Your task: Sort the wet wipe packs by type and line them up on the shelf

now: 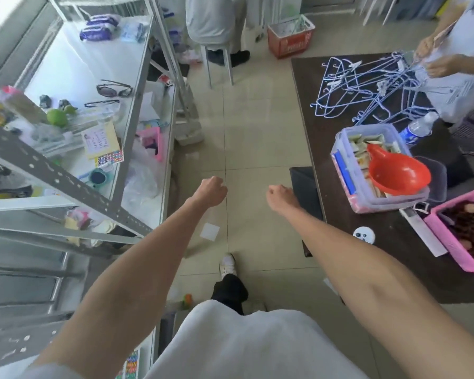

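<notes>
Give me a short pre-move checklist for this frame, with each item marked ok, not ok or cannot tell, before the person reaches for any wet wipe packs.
1. Left hand free to grasp: ok, loosely curled over the floor, nothing visible in it.
2. Right hand free: ok, also curled, nothing visible in its grip.
3. Wipe packs located: ok, purple packs lie at the far end of the top shelf.
4. Packs already sorted by type: cannot tell, too far and blurred.
5. Shelf space clear for a row: not ok, sunglasses and a green toy lie on the near part.
6. Walking path to the packs: ok, floor tiles ahead look open.
</notes>
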